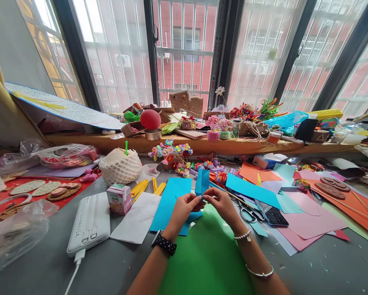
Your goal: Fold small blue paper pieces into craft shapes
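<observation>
Both my hands pinch a small folded piece of blue paper point(202, 182) above the front of the table. My left hand point(185, 207) grips its lower left edge with thumb and fingers. On the lower right edge, the fingertips of my right hand point(222, 203) are closed. The piece stands upright, with creases along its length. Beneath and left of it lies a larger blue sheet point(162, 209), partly covered by my left hand. A green glossy surface point(208, 254) spreads under my forearms. Right of my right hand are scissors point(248, 213) and a phone point(271, 213).
At left stand a white power bank point(90, 223) with a cable, a pink drink carton point(119, 198) and a netted coconut point(120, 166) with a green straw. Yellow folded strips point(139, 187) lie behind white paper point(137, 219). Coloured sheets point(312, 217) overlap at right. Crafts crowd the wooden sill point(184, 144).
</observation>
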A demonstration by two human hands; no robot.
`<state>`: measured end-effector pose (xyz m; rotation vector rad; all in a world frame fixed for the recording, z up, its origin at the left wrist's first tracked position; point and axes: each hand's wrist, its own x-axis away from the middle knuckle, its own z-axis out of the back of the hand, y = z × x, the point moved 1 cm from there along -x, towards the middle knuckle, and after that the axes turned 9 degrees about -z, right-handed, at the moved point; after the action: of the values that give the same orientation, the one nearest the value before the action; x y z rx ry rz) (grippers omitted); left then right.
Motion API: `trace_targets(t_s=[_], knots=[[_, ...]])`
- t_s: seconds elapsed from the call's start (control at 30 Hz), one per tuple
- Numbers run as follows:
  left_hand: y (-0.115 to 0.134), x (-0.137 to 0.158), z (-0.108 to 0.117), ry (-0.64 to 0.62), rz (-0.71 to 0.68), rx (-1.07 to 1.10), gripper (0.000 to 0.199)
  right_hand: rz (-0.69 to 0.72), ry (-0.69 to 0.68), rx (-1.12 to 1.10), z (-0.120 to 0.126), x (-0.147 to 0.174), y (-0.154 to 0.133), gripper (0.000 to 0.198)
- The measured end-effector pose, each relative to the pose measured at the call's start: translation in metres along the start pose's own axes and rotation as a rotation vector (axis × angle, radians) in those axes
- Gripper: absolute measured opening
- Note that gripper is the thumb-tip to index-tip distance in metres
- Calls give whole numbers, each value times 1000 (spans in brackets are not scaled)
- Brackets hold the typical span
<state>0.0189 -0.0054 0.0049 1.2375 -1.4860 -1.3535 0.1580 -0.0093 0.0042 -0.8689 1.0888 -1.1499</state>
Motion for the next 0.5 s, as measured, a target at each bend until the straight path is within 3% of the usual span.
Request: trace_targets(t_s=[0.5], knots=[[8,0,12,-97,89,-113,29,21,-12,36,-5,2,-1,15]])
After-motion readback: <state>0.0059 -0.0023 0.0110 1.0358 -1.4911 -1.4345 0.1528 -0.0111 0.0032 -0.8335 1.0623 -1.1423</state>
